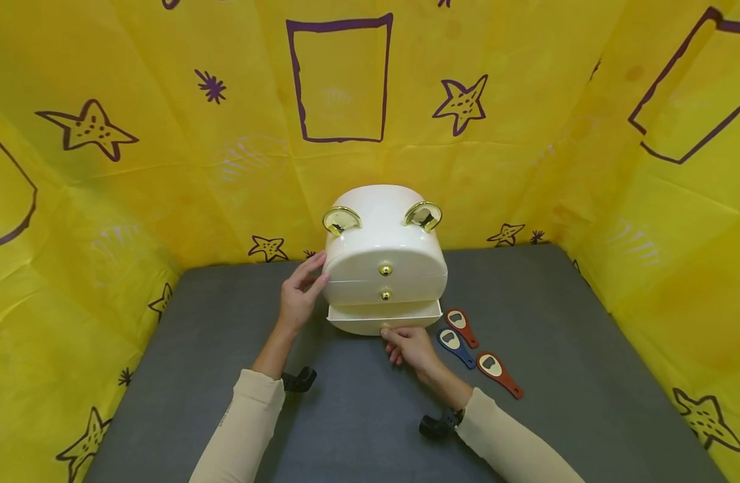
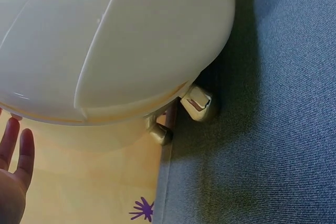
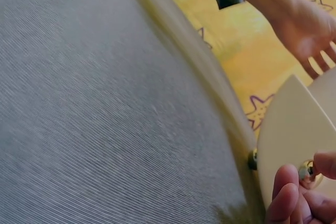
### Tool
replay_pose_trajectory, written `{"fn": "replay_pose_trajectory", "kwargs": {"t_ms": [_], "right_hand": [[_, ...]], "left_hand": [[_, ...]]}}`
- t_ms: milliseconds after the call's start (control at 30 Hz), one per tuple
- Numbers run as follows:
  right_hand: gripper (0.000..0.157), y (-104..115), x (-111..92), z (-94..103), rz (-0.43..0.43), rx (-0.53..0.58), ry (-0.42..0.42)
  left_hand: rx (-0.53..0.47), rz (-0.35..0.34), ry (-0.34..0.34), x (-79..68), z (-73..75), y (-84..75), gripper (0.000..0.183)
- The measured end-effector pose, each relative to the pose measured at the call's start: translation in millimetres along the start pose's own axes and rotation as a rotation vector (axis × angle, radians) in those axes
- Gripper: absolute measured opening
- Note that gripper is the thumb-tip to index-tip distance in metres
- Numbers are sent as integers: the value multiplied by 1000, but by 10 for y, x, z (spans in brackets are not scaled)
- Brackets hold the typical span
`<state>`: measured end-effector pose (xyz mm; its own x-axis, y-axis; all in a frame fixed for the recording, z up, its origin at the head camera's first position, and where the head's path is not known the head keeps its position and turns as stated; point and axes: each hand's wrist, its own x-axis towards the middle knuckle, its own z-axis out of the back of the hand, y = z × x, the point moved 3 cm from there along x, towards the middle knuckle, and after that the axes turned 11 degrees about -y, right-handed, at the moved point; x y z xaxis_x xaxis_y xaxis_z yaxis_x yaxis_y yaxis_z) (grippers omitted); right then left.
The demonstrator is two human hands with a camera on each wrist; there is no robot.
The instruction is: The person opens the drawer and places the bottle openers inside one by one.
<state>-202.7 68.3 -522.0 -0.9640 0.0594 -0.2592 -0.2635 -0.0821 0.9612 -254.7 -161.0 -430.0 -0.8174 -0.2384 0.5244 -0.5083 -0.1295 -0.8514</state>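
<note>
A glossy white storage box (image 1: 376,238) with round gold-rimmed ears stands toward the back of the table. Its lowest drawer (image 1: 357,327) is pulled out a little, while the two drawers above are flush. My right hand (image 1: 410,346) pinches the gold knob (image 3: 308,175) of that lowest drawer between thumb and fingers. Against the box's left side rests my left hand (image 1: 298,300), its fingers extended along the wall. To the right of the box lie a blue bottle opener (image 1: 460,351), a red bottle opener (image 1: 468,333) and a second red bottle opener (image 1: 506,381).
The table (image 1: 357,416) has a dark grey cloth top. Yellow fabric (image 1: 357,161) printed with purple stars and frames hangs behind and at both sides. Short gold feet (image 2: 197,104) hold the box off the tabletop. A black wrist camera (image 1: 440,425) sits on the right forearm.
</note>
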Motion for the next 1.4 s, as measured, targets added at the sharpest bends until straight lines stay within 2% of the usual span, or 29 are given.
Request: {"fn": "replay_pose_trajectory", "kwargs": {"t_ms": [133, 367, 733, 900, 933, 1133, 1267, 1400], "right_hand": [[36, -16, -91, 7, 9, 0, 2], [38, -55, -323, 55, 16, -43, 24], [38, -146, -488, 84, 18, -34, 38], [36, -96, -574, 99, 17, -38, 32], [36, -96, -577, 102, 17, -37, 32], [36, -182, -528, 102, 9, -49, 45], [36, -180, -526, 115, 19, -73, 99], [36, -110, -530, 210, 60, -164, 230]], "left_hand": [[-2, 2, 4, -1, -10, -46, 37], [5, 10, 24, -22, -39, -300, 37], [41, 57, 35, -25, -33, -310, 37], [42, 62, 36, -33, -30, -301, 37], [42, 62, 33, -31, -25, -257, 37], [23, 43, 33, -31, -9, -242, 38], [21, 15, 37, -35, -8, -314, 35], [-1, 19, 40, -35, -9, -311, 33]]}}
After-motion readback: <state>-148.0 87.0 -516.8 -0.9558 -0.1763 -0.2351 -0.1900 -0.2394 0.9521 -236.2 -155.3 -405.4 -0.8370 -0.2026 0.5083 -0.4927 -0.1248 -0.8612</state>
